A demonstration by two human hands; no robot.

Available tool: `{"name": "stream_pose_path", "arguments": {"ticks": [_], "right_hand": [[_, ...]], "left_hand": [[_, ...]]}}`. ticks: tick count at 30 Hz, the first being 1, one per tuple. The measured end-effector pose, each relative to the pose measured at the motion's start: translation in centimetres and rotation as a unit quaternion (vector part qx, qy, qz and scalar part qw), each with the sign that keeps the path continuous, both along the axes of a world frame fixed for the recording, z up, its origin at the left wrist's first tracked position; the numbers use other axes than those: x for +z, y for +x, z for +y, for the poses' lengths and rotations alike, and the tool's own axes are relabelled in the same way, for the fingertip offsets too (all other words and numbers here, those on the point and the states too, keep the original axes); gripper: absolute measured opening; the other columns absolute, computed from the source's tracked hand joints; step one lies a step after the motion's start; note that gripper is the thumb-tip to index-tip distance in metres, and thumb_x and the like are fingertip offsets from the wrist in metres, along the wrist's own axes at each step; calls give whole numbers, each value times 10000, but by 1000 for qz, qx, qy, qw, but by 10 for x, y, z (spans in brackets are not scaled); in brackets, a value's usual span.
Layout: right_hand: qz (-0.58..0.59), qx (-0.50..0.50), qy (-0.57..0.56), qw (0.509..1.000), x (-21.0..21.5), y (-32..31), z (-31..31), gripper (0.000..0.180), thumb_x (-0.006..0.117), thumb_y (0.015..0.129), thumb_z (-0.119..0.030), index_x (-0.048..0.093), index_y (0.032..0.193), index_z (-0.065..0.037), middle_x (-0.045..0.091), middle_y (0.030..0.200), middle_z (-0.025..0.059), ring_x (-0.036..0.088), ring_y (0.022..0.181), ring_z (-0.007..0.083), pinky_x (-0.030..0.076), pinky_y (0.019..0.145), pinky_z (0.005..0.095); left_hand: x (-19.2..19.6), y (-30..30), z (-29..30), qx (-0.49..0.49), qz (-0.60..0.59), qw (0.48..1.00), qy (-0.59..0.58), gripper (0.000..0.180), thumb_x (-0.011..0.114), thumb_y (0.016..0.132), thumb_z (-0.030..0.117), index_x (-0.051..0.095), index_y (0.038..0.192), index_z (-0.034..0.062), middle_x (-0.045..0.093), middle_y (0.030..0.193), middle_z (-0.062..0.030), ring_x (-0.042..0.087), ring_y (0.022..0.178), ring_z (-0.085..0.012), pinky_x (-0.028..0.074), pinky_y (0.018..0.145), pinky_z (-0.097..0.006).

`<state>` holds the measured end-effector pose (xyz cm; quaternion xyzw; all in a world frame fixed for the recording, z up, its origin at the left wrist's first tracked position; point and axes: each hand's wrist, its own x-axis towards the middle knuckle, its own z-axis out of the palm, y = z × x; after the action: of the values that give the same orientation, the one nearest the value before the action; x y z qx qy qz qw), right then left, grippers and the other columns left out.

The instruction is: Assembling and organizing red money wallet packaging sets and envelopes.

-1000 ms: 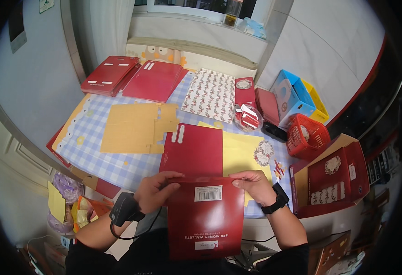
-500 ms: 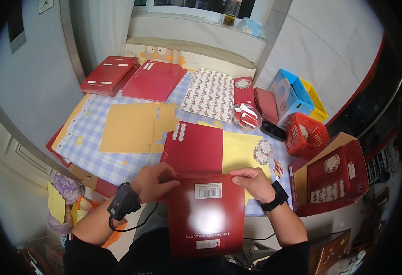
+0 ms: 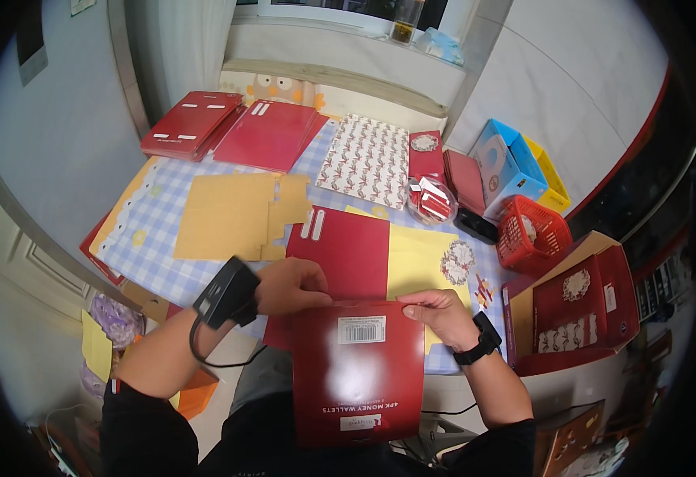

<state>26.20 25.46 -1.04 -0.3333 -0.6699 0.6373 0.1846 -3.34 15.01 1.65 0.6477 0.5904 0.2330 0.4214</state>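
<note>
A glossy dark red flat cardboard packet [image 3: 360, 370] hangs over the near table edge, with a white barcode label near its far edge. My right hand [image 3: 437, 312] pinches its far right corner between thumb and fingers. My left hand [image 3: 291, 285] is closed at the far edge, left of the middle, fingers curled and pressed to the rim. Just beyond lies a flat red card sheet [image 3: 346, 246] with white slots. To its right is a yellow sheet [image 3: 415, 258], bearing a floral cut-out [image 3: 458, 262].
Red card stacks [image 3: 193, 119] stand far left on the checked tablecloth [image 3: 153, 219]. Brown cardboard [image 3: 225, 219], a patterned sheet [image 3: 364, 163], a clear tub [image 3: 430, 199] and a red basket [image 3: 531, 234] lie around. An open red box [image 3: 574, 310] stands at right.
My left hand has shifted right along the packet's far edge, its wrist moving up and right. My right hand keeps its pinch on the corner, and the packet has hardly moved.
</note>
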Motion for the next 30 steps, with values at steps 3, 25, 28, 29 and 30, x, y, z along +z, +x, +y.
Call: {"name": "stream_pose_path", "arguments": {"ticks": [3, 25, 28, 29, 30], "right_hand": [[-6, -3, -15, 1000, 2, -1, -1, 208, 643, 843, -8, 674, 1048, -22, 677, 941, 28, 593, 842, 71, 476, 766, 210], [-6, 20, -20, 1000, -2, 1, 0, 208, 634, 850, -13, 672, 1054, -26, 677, 935, 22, 589, 838, 61, 473, 769, 207], [-6, 21, -5, 1000, 0, 0, 0, 212, 634, 850, -11, 672, 1058, -29, 676, 931, 19, 583, 833, 57, 471, 765, 205], [-3, 24, -4, 1000, 0, -1, 0, 213, 635, 849, -12, 672, 1058, -31, 676, 929, 18, 580, 829, 55, 469, 763, 204], [-2, 23, -5, 1000, 0, -1, 0, 213, 635, 849, -12, 672, 1058, -31, 676, 929, 18, 580, 829, 55, 469, 763, 204]], "left_hand": [[-11, -3, 17, -59, 8, 998, -14, 262, 669, 829, 273, 673, 946, 39, 676, 817, -69, 628, 763, -119, 496, 698, -272], [-10, 9, 47, -159, 101, 981, -47, 265, 692, 777, 294, 704, 803, 31, 671, 690, -87, 622, 593, -150, 487, 561, -284], [-8, -14, 32, -137, 77, 980, -125, 203, 695, 787, 234, 713, 857, 44, 691, 745, -61, 657, 689, -106, 511, 613, -243], [-4, -19, 27, -137, 78, 979, -126, 203, 695, 787, 234, 713, 857, 44, 691, 745, -61, 657, 689, -106, 511, 613, -243], [0, -24, 23, -121, 57, 977, -166, 202, 683, 802, 208, 703, 896, 30, 693, 788, -65, 662, 712, -108, 517, 628, -238]]}}
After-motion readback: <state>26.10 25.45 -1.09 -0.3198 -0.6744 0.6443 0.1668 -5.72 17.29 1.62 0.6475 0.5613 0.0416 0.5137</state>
